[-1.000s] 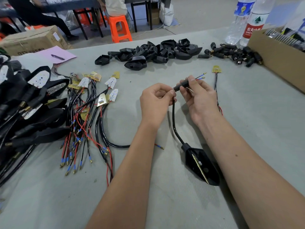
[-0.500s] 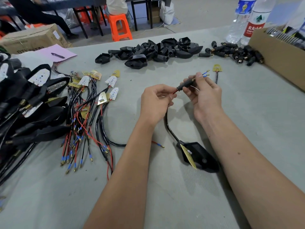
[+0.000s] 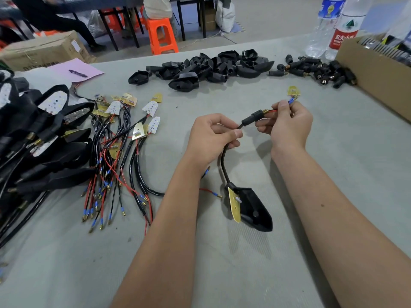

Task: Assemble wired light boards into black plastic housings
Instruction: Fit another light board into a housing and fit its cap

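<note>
My left hand (image 3: 212, 138) pinches a black cable (image 3: 224, 165) just below a black threaded stem piece (image 3: 252, 117) slid onto it. My right hand (image 3: 287, 124) pinches the red and blue-tipped wire ends (image 3: 291, 101) that stick out past the stem. The cable runs down to a black plastic housing (image 3: 251, 210) lying on the grey table, with a yellow light board (image 3: 234, 204) tilted on edge at its opening.
Wired light boards (image 3: 124, 138) lie in a bundle at left, beside finished black units (image 3: 37, 143). Empty housings (image 3: 200, 68) and black stems (image 3: 315, 71) are piled at the back. A cardboard box (image 3: 375, 78) and two bottles (image 3: 333, 27) stand at right.
The black stem has slid along the cable between my hands. My right hand has moved right and pulled the wire ends further out. The housing has shifted nearer my left forearm.
</note>
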A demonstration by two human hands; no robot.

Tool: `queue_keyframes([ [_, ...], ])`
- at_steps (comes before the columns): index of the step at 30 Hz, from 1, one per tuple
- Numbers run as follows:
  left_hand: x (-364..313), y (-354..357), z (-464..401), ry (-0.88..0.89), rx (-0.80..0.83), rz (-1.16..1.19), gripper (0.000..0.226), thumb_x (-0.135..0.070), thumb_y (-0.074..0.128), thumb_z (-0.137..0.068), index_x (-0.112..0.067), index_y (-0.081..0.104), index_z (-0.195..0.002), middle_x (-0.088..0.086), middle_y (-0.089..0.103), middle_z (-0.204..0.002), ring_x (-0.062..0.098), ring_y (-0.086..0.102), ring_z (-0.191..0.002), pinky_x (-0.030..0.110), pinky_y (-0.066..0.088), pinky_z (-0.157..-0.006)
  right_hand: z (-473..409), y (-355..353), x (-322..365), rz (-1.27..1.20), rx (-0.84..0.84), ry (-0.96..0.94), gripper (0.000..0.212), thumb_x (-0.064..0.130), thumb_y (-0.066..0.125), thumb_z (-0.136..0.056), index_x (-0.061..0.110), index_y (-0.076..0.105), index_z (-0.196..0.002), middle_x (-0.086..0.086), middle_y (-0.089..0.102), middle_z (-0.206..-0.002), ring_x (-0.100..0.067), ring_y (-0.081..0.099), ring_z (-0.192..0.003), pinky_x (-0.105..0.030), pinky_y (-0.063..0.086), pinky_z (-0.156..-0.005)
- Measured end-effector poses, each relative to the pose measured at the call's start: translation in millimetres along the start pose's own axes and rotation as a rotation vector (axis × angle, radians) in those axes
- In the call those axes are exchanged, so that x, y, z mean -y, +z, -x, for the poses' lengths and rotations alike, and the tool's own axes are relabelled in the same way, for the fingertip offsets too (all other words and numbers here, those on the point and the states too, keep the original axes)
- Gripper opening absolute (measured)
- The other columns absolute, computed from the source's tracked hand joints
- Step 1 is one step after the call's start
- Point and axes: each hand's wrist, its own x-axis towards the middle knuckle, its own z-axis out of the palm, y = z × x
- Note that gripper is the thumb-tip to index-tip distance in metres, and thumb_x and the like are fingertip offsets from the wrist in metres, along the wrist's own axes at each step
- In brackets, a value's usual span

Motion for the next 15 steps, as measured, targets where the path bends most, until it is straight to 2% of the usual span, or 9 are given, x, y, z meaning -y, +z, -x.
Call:
queue_keyframes([
  [6, 0.0, -0.8, -0.6, 0.021, 0.014, 0.004, 0.006, 0.003, 0.069, -0.091, -0.003, 0.072, -0.09, 0.013, 0.077, -0.08, 0.016, 0.065, -0.06, 0.025, 0.052, -0.059, 1.5, -0.7, 1.4, -0.03, 0.071, -0.012, 0.011, 0.011, 0.067, -0.098, 0.009, 0.063, -0.088, -0.005, 0.071, -0.067, -0.021, 0.069, -0.056, -0.029, 0.056, -0.054],
  [10, -0.7, 0.4, -0.8, -0.013, 0.034, 0.065, 0.006, -0.001, 0.067, -0.095, -0.003, 0.072, -0.093, 0.011, 0.078, -0.082, 0.016, 0.065, -0.06, 0.023, 0.049, -0.056, 2.2, -2.0, 0.2, -0.017, 0.079, -0.045, 0.014, 0.008, 0.062, -0.1, 0.012, 0.057, -0.088, -0.008, 0.071, -0.066, -0.022, 0.069, -0.054, -0.029, 0.056, -0.053],
  [15, -0.5, 6.0, -0.7, -0.028, -0.001, 0.066, 0.008, -0.004, 0.07, -0.094, 0.001, 0.067, -0.099, 0.011, 0.078, -0.081, 0.017, 0.066, -0.058, 0.024, 0.049, -0.054, 2.6, -0.4, -3.0, 0.074, 0.098, -0.132, 0.01, 0.01, 0.049, -0.106, 0.014, 0.046, -0.097, -0.009, 0.077, -0.076, -0.026, 0.069, -0.054, -0.033, 0.057, -0.051],
])
